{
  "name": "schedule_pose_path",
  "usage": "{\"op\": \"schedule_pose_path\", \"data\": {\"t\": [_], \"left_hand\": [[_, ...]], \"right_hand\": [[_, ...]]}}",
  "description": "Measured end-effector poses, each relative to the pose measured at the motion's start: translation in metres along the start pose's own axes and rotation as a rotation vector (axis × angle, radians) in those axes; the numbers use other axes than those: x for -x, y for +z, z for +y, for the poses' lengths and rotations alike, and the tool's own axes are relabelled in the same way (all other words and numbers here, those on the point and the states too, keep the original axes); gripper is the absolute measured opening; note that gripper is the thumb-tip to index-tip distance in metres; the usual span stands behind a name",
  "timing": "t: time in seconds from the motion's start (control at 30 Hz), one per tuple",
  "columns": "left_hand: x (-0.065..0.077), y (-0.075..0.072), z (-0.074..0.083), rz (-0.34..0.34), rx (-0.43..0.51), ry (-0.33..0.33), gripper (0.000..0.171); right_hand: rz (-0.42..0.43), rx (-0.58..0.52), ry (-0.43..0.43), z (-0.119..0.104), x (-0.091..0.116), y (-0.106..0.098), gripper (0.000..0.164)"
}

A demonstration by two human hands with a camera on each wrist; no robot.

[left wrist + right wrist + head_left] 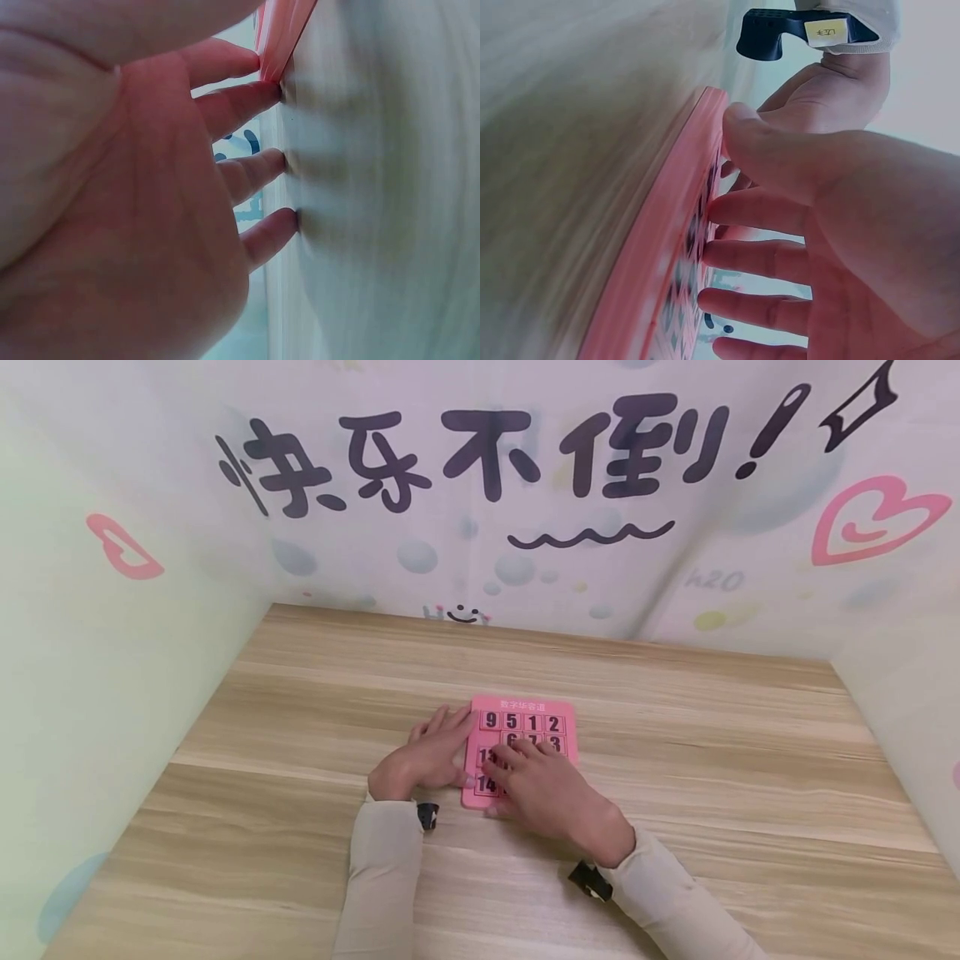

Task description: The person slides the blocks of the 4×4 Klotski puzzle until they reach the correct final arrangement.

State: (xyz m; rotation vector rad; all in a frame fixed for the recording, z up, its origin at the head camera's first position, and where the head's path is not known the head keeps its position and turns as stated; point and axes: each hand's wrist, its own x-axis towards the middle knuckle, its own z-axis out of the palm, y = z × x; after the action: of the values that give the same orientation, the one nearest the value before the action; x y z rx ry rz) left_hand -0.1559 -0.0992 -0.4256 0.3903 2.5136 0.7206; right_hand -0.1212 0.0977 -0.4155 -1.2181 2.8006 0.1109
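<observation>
A pink sliding number puzzle (522,704) lies flat on the table. Its top row reads 9, 5, 1, 2; below the 9 is a gap without a tile, beside 6, 7 and 3. The left hand (431,756) is at the puzzle's left edge, thumb near the lower corner and index finger higher up. In the left wrist view, its other fingers (255,171) extend down to the table. Over the lower tiles lies the right hand (551,793), fingertips on the tile face and covering several numbers. Its thumb (742,127) is at the pink frame's near edge.
The wood-grain table (712,760) extends around the puzzle. A printed cloth wall (465,527) with black characters stands behind, and pale walls close both sides. Black wrist devices (592,881) are at both sleeve cuffs.
</observation>
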Motion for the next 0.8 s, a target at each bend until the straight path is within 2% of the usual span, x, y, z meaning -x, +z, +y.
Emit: {"op": "schedule_pose_path", "data": {"t": [0.13, 0.67, 0.8], "left_hand": [[0.0001, 0.0, -0.0003, 0.0, -0.01, 0.003, 0.097], [0.0, -0.0004, 0.0003, 0.001, 0.007, 0.003, 0.097], [0.0002, -0.0008, 0.0007, 0.0, 0.019, 0.002, 0.097]], "right_hand": [[0.016, 0.008, -0.013, -0.0015, 0.0008, -0.0009, 0.054], [-0.032, -0.023, -0.007, -0.0021, 0.0029, -0.0052, 0.054], [-0.054, -0.075, 0.044, 0.0051, 0.0006, -0.0087, 0.056]]}}
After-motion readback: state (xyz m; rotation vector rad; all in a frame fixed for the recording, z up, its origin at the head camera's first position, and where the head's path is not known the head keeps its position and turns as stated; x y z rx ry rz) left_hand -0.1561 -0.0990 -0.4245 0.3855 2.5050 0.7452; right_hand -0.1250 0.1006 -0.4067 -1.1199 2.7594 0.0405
